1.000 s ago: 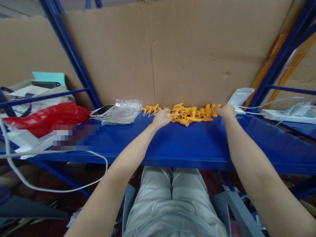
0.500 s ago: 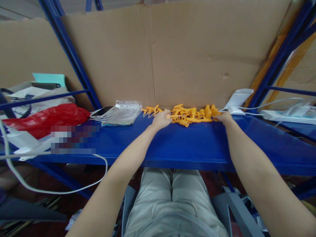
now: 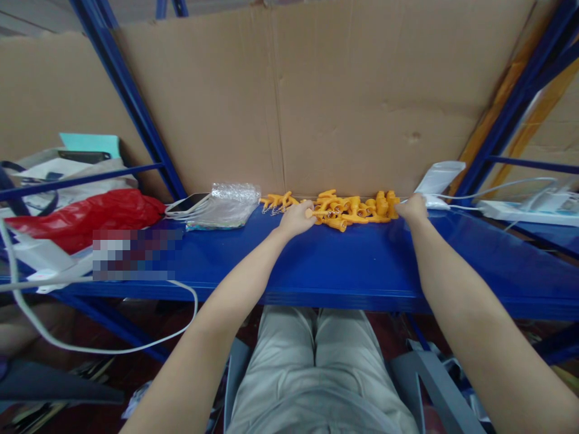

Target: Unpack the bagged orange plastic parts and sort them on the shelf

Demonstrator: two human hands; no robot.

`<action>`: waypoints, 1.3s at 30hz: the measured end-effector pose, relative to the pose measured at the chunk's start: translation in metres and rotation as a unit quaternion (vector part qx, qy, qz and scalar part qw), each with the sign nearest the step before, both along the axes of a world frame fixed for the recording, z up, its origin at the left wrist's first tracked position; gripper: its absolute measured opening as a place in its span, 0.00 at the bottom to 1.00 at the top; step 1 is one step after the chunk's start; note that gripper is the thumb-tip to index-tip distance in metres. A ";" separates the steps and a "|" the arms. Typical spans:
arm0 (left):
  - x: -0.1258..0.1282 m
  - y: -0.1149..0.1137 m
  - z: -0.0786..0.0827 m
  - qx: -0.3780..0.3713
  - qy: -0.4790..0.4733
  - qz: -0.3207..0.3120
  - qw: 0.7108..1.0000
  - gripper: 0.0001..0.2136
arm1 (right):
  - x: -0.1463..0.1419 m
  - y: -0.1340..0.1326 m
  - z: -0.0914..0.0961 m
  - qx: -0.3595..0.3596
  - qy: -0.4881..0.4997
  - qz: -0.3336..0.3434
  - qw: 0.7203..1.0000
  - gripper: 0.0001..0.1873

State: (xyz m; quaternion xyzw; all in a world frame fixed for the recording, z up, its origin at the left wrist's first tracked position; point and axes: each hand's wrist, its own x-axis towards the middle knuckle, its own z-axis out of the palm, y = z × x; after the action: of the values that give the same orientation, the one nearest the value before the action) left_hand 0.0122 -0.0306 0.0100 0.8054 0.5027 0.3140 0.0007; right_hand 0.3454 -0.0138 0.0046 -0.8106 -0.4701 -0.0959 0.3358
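A row of orange plastic pieces [image 3: 350, 208], several of them cup- or cone-shaped, lies at the back of the blue shelf [image 3: 344, 259] against the cardboard. My left hand [image 3: 296, 219] is closed on an orange piece with a rounded knob end [image 3: 309, 213], just left of the pile. Beyond that hand lie branched orange pieces [image 3: 278, 201] with small metal chains. My right hand [image 3: 414, 209] is closed at the pile's right end, beside a white plastic bag [image 3: 438, 179]. Whatever its fingers hold is hidden.
Left of the pieces sit a clear bubble-wrap packet [image 3: 230, 208] and a phone [image 3: 192, 204]. Further left is a red plastic bag [image 3: 104, 217]. A white cable [image 3: 194, 307] loops over the front edge. A power strip [image 3: 529, 214] lies at right.
My right hand has shifted slightly up and to the right, off the nearest orange pieces and toward the white bag. My left hand stays almost still with its orange piece.
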 end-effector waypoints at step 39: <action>0.007 -0.012 0.009 0.092 -0.044 -0.159 0.982 0.14 | -0.149 -0.019 0.026 0.115 0.135 0.352 0.919 0.12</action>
State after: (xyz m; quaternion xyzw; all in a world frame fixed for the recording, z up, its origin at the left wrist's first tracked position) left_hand 0.0188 -0.0430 0.0188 0.8570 0.3365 0.3903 -0.0011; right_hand 0.1959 -0.0327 0.0306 -0.5537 -0.6610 0.0858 0.4992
